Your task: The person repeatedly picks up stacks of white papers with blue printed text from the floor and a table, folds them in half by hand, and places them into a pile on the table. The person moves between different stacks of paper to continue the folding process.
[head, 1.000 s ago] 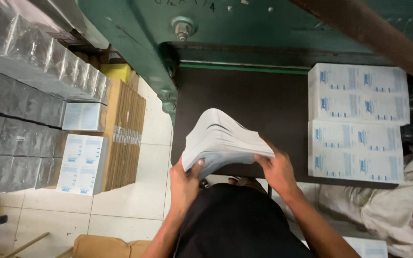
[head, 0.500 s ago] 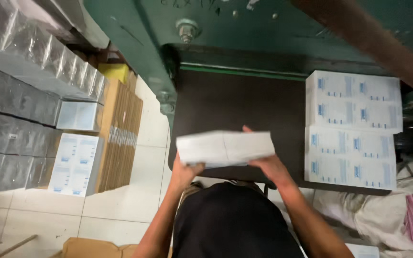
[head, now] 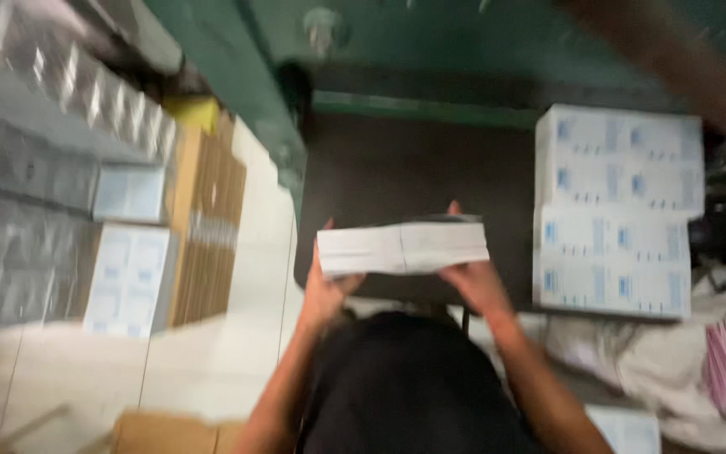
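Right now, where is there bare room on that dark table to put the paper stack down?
The dark table is bare from its left edge to the printed white stacks on its right, beyond the paper stack held by the left hand and right hand. The right side is crowded; the picture is blurred.

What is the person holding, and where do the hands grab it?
A thick stack of white paper sheets, held on edge. The left hand grips its left end and the right hand its right end, from below.

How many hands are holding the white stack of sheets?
2: the left hand grips the stack of sheets at its left end, and the right hand supports its right end.
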